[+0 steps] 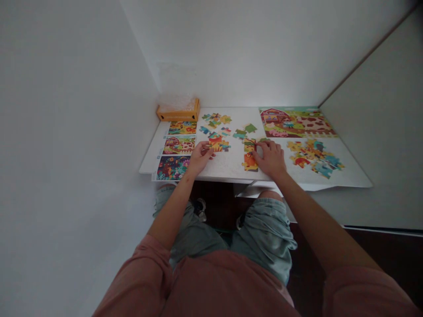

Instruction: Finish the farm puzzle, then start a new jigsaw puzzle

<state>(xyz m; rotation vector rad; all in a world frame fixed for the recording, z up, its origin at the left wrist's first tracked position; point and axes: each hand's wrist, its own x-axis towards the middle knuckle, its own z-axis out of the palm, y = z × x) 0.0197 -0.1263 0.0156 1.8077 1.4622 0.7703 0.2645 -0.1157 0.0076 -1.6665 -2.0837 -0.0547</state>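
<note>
Near the front of the white table, my left hand (201,157) has its fingers bent together at the left edge of an orange and yellow puzzle piece (215,144). Loose pieces lie just beyond and beside it. My right hand (270,157) rests with bent fingers against the right side of a small joined strip of puzzle pieces (250,160), its fingertips on or beside the strip. What, if anything, is under the right fingers is hidden. Green pieces (245,131) lie beyond the strip.
An orange box (178,115) with clear plastic stands at the back left. In front of it lies a sheet with three pictures (178,145). A farm picture (297,123) lies at the back right, and a pile of puzzle pieces (315,156) sits right of my right hand.
</note>
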